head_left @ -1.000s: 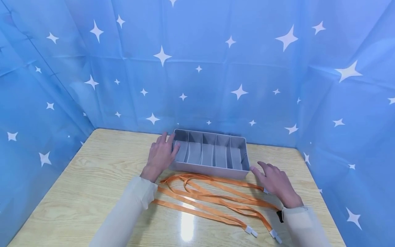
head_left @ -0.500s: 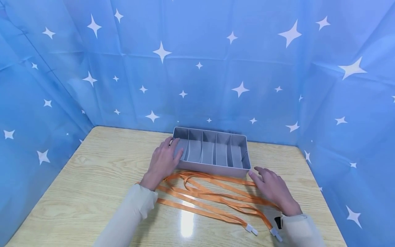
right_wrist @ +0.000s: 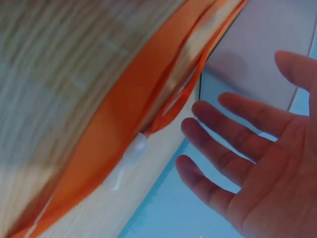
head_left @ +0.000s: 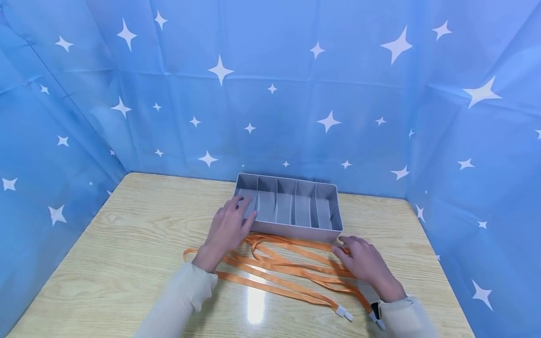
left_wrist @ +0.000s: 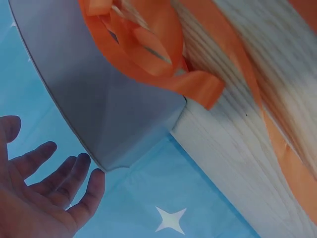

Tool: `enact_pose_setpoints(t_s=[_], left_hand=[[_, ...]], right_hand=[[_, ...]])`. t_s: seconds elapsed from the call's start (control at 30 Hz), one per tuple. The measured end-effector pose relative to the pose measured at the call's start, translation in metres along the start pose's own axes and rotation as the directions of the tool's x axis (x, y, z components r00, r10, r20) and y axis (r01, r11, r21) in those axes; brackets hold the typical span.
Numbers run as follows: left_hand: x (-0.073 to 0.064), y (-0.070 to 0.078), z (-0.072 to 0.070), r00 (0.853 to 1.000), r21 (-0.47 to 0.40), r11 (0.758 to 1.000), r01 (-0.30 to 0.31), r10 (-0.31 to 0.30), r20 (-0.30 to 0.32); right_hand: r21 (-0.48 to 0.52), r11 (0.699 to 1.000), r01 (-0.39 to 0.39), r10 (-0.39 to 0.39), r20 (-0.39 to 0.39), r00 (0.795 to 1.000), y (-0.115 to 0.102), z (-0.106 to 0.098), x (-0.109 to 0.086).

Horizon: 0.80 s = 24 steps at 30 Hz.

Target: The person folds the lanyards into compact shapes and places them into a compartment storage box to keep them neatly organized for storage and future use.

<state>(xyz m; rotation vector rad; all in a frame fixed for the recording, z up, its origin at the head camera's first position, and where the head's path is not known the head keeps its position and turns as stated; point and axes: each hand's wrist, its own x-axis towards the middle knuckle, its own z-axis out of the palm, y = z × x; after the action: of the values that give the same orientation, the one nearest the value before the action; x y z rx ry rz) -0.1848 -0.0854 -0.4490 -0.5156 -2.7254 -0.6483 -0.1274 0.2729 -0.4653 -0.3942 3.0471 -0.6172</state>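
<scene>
A grey divided organizer box (head_left: 296, 230) stands at the back of the table, with bare compartments. In front of it lie several orange lanyards (head_left: 291, 270), stretched side to side with some loops overlapping. My left hand (head_left: 226, 227) hovers at the box's left front corner, fingers spread and loosely bent, holding nothing. In the left wrist view its fingertips (left_wrist: 81, 161) are right by the box rim. My right hand (head_left: 365, 263), relaxed and holding nothing, is over the lanyards' right part, near the box's right front corner. The right wrist view shows a white clip (right_wrist: 133, 148) on a lanyard.
The wood-grain table (head_left: 105, 263) is bordered at the back and sides by a blue curtain (head_left: 270, 108) with white stars. Another white clip (head_left: 344, 313) lies toward the table's front right. A black piece (head_left: 375, 310) shows beside the right sleeve.
My left hand has moved slightly right and toward me along the box corner. My right hand has moved left and nearer, from beside the box to over the lanyards. Box and lanyards stay put.
</scene>
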Motion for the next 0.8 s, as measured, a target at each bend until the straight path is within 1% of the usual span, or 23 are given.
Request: enact_pose_setpoints(t_s=[0.23, 0.3, 0.37, 0.47, 0.6, 0.67, 0.8], left_hand=[[-0.007, 0.008, 0.003, 0.996, 0.009, 0.997, -0.078, 0.078, -0.045], [-0.009, 0.010, 0.004, 0.993, 0.000, 0.995, -0.101, 0.101, -0.062], [-0.011, 0.013, 0.006, 0.987, -0.009, 0.990, -0.138, 0.137, -0.077], [-0.014, 0.016, 0.011, 0.971, -0.004, 0.975, -0.224, 0.222, -0.093], [-0.019, 0.020, 0.017, 0.942, 0.010, 0.947, -0.322, 0.322, -0.093], [-0.020, 0.023, 0.020, 0.935, 0.008, 0.938, -0.345, 0.345, -0.087], [-0.024, 0.026, 0.025, 0.924, 0.007, 0.925, -0.379, 0.379, -0.045]], right_hand=[[-0.049, 0.998, 0.036, -0.036, 0.008, 0.999, -0.005, 0.008, 0.003], [-0.061, 0.998, 0.032, -0.032, 0.006, 0.999, -0.007, 0.011, 0.003], [-0.069, 0.997, 0.024, -0.024, 0.003, 1.000, -0.009, 0.013, 0.003], [-0.079, 0.997, 0.019, -0.019, 0.000, 1.000, -0.011, 0.017, 0.003], [-0.091, 0.995, 0.046, -0.049, -0.032, 0.998, -0.015, 0.023, 0.004], [-0.095, 0.993, 0.065, -0.070, -0.049, 0.996, -0.017, 0.026, 0.004], [-0.104, 0.989, 0.102, -0.108, -0.053, 0.993, -0.022, 0.029, 0.005]])
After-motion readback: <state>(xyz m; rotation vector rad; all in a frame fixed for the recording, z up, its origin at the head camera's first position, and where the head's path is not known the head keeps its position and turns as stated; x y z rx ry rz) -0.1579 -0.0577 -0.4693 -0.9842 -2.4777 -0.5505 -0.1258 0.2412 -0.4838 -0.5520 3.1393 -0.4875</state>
